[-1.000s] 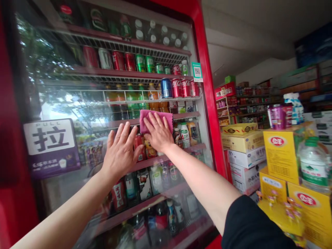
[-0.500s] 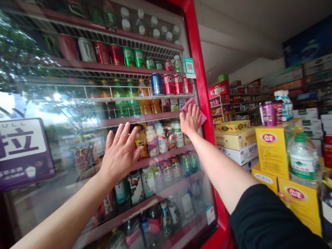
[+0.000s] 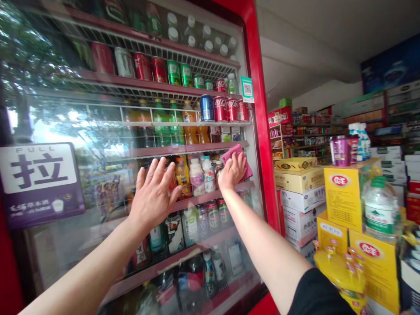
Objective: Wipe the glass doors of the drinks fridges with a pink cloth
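A tall drinks fridge with a red frame [image 3: 257,87] fills the left and middle of the view, its glass door [image 3: 98,245] closed and reflecting trees. Against the glass, my right hand [image 3: 232,171] presses a pink cloth [image 3: 246,169] under its palm and fingers, level with a shelf of small bottles. My left hand [image 3: 154,194] is spread with the fingers apart, palm toward the glass, and holds nothing. Whether it touches the door I cannot tell. Behind the glass stand red cola cans [image 3: 226,108], a blue can [image 3: 206,108] and green soda bottles [image 3: 160,122].
A purple and white pull sign [image 3: 42,183] is on the door at left, and a green QR sticker [image 3: 247,89] near the right frame. Yellow boxes [image 3: 344,197], a large water bottle [image 3: 379,210] and stacked cartons [image 3: 300,180] stand to the right, with store shelves behind.
My right hand has slid the pink cloth down and slightly left across the glass. My left hand stays spread in about the same spot. The view has shifted a little left.
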### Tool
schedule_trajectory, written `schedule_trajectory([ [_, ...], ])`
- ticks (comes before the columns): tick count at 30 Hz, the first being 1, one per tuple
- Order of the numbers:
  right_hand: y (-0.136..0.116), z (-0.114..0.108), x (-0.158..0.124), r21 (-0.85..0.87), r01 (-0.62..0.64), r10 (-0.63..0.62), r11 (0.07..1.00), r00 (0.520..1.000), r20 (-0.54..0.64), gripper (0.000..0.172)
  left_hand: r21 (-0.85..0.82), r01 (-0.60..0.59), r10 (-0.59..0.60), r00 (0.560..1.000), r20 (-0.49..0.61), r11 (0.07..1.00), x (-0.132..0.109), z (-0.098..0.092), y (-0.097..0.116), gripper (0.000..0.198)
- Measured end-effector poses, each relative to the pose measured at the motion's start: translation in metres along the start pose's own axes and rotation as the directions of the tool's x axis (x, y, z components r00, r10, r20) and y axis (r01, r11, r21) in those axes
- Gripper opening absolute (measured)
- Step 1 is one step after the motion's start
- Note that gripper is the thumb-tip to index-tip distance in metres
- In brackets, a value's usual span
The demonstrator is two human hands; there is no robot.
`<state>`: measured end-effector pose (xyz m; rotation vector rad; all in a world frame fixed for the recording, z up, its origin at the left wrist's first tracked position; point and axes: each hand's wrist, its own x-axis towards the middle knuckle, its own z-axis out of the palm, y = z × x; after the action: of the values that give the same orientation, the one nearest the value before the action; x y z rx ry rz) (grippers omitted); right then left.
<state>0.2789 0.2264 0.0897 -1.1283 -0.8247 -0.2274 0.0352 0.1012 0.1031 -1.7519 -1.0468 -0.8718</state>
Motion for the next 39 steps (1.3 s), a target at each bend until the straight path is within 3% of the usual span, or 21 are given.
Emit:
schedule_trajectory([
  [3, -0.022, 0.006, -0.041, 0.021, 0.093, -0.093, 0.995, 0.996, -0.002, 0.057, 0.027, 0.015, -0.015, 1.000, -0.001, 1.000, -0.008, -0.010, -0.009, 0.073],
  [6, -0.051, 0.008, -0.075, 0.046, 0.265, -0.268, 0.963, 0.959, 0.090, 0.055, 0.045, 0.043, -0.043, 0.999, -0.005, 0.998, -0.017, -0.023, -0.023, 0.073],
  [9, -0.087, 0.004, -0.100, 0.129, 0.459, -0.477, 0.879, 0.849, 0.228, 0.057, 0.057, 0.066, -0.067, 0.998, 0.004, 0.996, -0.028, -0.036, -0.038, 0.073],
  [13, -0.134, -0.001, -0.134, 0.256, 0.638, -0.683, 0.726, 0.628, 0.373, 0.064, 0.059, 0.095, -0.096, 0.995, 0.011, 0.994, -0.043, -0.051, -0.055, 0.074],
  [16, -0.152, -0.002, -0.159, 0.334, 0.709, -0.771, 0.621, 0.479, 0.420, 0.061, 0.064, 0.094, -0.095, 0.995, 0.012, 0.993, -0.057, -0.059, -0.067, 0.072],
  [18, -0.152, 0.000, -0.170, 0.354, 0.729, -0.796, 0.587, 0.438, 0.417, 0.059, 0.064, 0.079, -0.080, 0.997, 0.017, 0.995, -0.068, -0.062, -0.074, 0.071],
  [21, -0.139, 0.003, -0.170, 0.332, 0.761, -0.812, 0.557, 0.416, 0.410, 0.057, 0.062, 0.083, -0.083, 0.996, 0.008, 0.995, -0.078, -0.065, -0.077, 0.071],
  [24, -0.118, 0.004, -0.152, 0.277, 0.784, -0.801, 0.555, 0.415, 0.431, 0.063, 0.061, 0.099, -0.098, 0.995, -0.011, 0.993, -0.078, -0.062, -0.072, 0.072],
  [28, -0.086, -0.002, -0.112, 0.172, 0.788, -0.756, 0.592, 0.468, 0.458, 0.071, 0.026, 0.096, -0.095, 0.995, -0.017, 0.995, -0.068, -0.048, -0.055, 0.073],
  [34, -0.025, -0.012, -0.047, -0.022, 0.714, -0.639, 0.700, 0.640, 0.427, 0.070, -0.025, 0.057, -0.057, 0.998, -0.004, 0.998, -0.057, -0.020, -0.029, 0.072],
  [39, 0.036, -0.019, -0.004, -0.178, 0.595, -0.523, 0.784, 0.787, 0.328, 0.070, -0.049, 0.052, -0.051, 0.999, 0.007, 0.997, -0.048, -0.007, -0.016, 0.072],
])
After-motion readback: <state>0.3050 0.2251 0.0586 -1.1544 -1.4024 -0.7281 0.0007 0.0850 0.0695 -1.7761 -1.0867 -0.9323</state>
